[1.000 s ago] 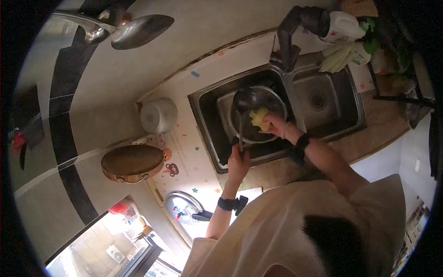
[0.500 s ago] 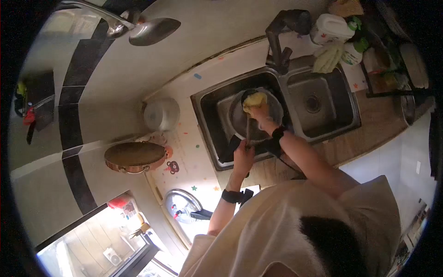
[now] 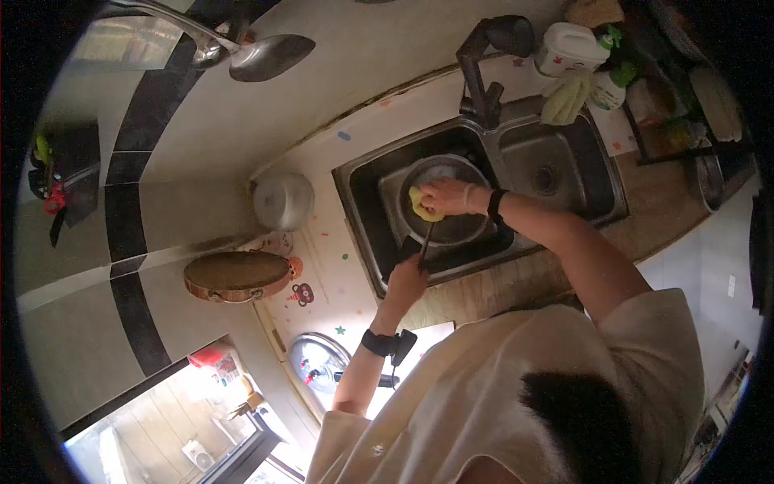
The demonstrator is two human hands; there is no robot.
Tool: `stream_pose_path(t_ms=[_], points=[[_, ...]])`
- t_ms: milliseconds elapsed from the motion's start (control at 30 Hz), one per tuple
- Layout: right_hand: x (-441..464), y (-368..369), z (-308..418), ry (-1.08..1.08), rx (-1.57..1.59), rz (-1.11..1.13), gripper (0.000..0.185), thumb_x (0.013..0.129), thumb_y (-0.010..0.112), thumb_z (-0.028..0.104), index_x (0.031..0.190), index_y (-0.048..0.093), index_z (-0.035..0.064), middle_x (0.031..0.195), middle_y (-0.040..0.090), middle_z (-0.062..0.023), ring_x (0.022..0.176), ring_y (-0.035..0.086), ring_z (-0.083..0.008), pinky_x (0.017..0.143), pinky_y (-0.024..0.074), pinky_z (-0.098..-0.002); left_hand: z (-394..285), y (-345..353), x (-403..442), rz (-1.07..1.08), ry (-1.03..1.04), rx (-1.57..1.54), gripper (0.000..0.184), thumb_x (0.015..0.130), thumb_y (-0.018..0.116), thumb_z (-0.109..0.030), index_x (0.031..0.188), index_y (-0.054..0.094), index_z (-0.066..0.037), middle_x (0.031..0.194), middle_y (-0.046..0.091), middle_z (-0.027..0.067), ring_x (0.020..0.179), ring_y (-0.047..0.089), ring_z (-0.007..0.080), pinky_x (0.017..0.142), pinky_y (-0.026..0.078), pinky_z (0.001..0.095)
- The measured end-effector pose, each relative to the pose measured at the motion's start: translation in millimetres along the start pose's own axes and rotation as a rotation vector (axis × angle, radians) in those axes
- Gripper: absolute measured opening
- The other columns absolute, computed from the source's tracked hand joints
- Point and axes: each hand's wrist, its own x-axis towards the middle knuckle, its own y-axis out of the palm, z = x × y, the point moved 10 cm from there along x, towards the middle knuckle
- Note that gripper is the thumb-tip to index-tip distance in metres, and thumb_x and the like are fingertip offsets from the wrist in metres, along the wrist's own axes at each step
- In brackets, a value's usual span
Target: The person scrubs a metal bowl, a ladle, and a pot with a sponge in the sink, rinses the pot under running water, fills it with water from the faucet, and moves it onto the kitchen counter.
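Observation:
A round metal pan point(image 3: 463, 231) with a wet, slightly foamy inside sits in the left basin of the sink point(image 3: 359, 234). My left hand point(image 3: 407, 282) is closed around the pan's handle point(image 3: 427, 239) at the basin's front edge. My right hand point(image 3: 447, 196) presses a crumpled yellow cloth point(image 3: 426, 206) against the inside of the pan, near the handle side. Its fingers are wrapped over the cloth and partly hide it. Both wrists wear dark bands.
A dark faucet point(image 3: 484, 73) rises behind the sink, beside the right basin point(image 3: 546, 179). A pale green cloth point(image 3: 571, 98) and white bottles point(image 3: 569, 50) stand at the back right. Left of the sink are a translucent bowl point(image 3: 284, 202), a round wooden-sided board point(image 3: 236, 276) and a shiny lid point(image 3: 316, 359).
My right hand has moved the yellow cloth left and toward me across the pan. My left hand has shifted slightly left and down, still on the handle.

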Motion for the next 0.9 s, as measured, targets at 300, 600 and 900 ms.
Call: stream_pose_path(t_ms=[300, 600, 900], points=[[-61, 34, -71, 1.006, 0.725, -0.176, 0.054, 0.072, 0.064, 0.021, 0.117, 0.038, 0.004, 0.106, 0.051, -0.0173, 0.097, 0.05, -0.0341, 0.081, 0.0434, -0.0416, 24, 34, -16, 0.154, -0.235, -0.533, 0.024, 0.076, 0.056, -0.017, 0.094, 0.054, -0.001, 0.055, 0.053, 0.0095, 0.046, 0.054, 0.0191, 0.043, 0.043, 0.0325], [-116, 114, -56, 1.35, 1.864, -0.584, 0.052, 0.079, 0.057, 0.028, 0.123, 0.037, 0.0079, 0.125, 0.037, -0.0155, 0.106, 0.045, -0.0274, 0.081, 0.0456, -0.0379, 28, 52, -20, -0.02, -0.244, -0.66, 0.016, 0.081, 0.054, -0.016, 0.083, 0.052, -0.001, 0.053, 0.047, 0.0034, 0.037, 0.043, 0.0108, 0.034, 0.035, 0.0267], [-117, 34, 48, 0.994, 2.073, -0.042, 0.04, 0.084, 0.05, 0.032, 0.111, 0.043, 0.0028, 0.106, 0.053, -0.0153, 0.09, 0.055, -0.0212, 0.069, 0.0477, -0.0324, -70, 71, -6, 0.18, -0.109, -1.141, 0.026, 0.084, 0.046, -0.028, 0.079, 0.05, -0.003, 0.053, 0.048, 0.0059, 0.04, 0.048, 0.0142, 0.035, 0.037, 0.0278]])
